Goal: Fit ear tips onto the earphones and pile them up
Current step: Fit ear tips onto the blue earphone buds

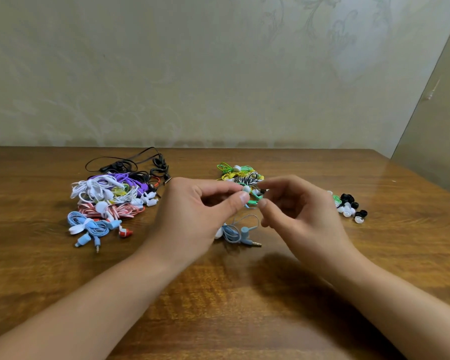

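home rm | patterned wallpaper [218,61] | polished wood table [218,307]

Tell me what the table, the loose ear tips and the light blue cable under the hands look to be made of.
Table: wood or wood veneer, by the brown grain; glossy, probably varnished, since it reflects light.
Ear tips: likely soft silicone or rubber; small rounded domes in white, black and green, some faintly translucent.
Cable: probably smooth plastic or rubber sheathing, loosely coiled, ending in a metal-looking plug.
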